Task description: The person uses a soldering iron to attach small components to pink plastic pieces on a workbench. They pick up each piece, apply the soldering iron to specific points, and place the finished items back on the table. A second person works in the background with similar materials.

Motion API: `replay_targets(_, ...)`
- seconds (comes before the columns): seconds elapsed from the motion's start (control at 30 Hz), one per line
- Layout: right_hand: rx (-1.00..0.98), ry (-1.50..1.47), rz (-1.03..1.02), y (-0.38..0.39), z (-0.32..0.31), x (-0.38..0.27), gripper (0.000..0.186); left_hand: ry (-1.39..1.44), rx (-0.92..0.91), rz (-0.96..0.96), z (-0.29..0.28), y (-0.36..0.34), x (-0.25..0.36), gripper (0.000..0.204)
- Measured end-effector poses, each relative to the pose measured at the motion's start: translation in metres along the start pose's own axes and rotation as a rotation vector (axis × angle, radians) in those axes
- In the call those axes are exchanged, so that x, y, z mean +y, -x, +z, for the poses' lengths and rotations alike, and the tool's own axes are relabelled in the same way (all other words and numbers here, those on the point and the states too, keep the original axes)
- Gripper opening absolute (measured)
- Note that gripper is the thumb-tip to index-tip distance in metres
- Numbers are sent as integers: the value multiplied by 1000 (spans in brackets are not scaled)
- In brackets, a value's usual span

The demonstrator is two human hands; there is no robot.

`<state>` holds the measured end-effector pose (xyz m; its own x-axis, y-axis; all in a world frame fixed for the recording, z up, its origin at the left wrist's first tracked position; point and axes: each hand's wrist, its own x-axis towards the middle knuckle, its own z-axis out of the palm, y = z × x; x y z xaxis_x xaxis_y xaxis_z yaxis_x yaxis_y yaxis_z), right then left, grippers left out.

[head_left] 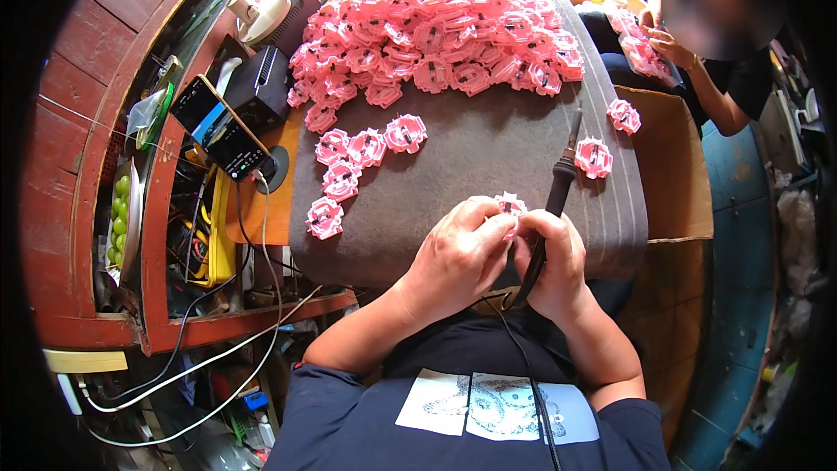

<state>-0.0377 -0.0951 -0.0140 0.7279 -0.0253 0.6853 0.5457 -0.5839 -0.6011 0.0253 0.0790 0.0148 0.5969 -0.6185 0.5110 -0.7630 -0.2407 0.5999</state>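
My left hand (458, 249) is closed on a small pink plastic part (509, 204), pinching it between thumb and fingers. The fingertips of my right hand (561, 266) meet the same part, so much of it is hidden. A black-handled soldering iron (563, 180) rests in my right hand, its metal tip pointing up and away from me. Just right of the iron lies a pink part (594, 158), and farther off sits another pink part (623, 117). Left of my hands, several loose pieces form a loose cluster, including a pink part (325, 218) nearest me.
A big heap of pink parts (432, 35) covers the far side of the grey mat (471, 139). At left a phone (222, 128) stands upright beside a black box (258, 85). A cardboard box (670, 170) is at right; beyond it a person holds pink parts (641, 48).
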Motion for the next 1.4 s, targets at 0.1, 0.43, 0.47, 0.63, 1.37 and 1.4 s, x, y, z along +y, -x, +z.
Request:
replay_targets(0.1, 19, -25, 1, 1, 2, 1, 44, 32, 9, 11, 5, 3, -9, 31)
replay_targets(0.43, 62, -20, 13, 5, 7, 4, 44, 127, 19, -5, 5, 0, -17, 24)
replay_targets(0.47, 66, -9, 8, 5, 8, 4, 44, 126, 29, 2, 6, 0, -17, 24)
replay_targets(0.63, 129, 0, -11, 11, 11, 2, 47, 113, 48, -29, 8, 3, -16, 22)
replay_targets(1.37, 94, 60, -139, 15, 8, 1, 36, 54, 81, -95, 9, 5, -12, 22)
replay_targets(1.4, 107, 52, -155, 15, 2, 0, 32, 44, 82, -90, 9, 4, -11, 22)
